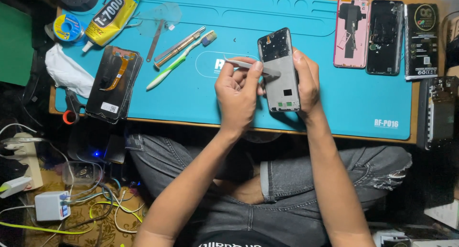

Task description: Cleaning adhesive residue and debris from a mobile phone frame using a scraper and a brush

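Observation:
My right hand (306, 82) grips a grey phone frame (281, 75) by its right edge, holding it upright over the blue work mat (215, 98). My left hand (236, 91) is closed around metal tweezers (251, 66), whose tips rest on the middle of the frame. The frame's upper part is dark and open, and the lower part is bare grey metal with small cut-outs.
On the mat lie a phone screen with an orange flex cable (114, 82), a toothbrush (179, 61), metal tools (179, 46), a yellow glue tube (109, 20), a white cloth (67, 70), a pink back cover (351, 32), a black phone frame (384, 36) and a black battery (421, 41). Cables lie on the floor at left.

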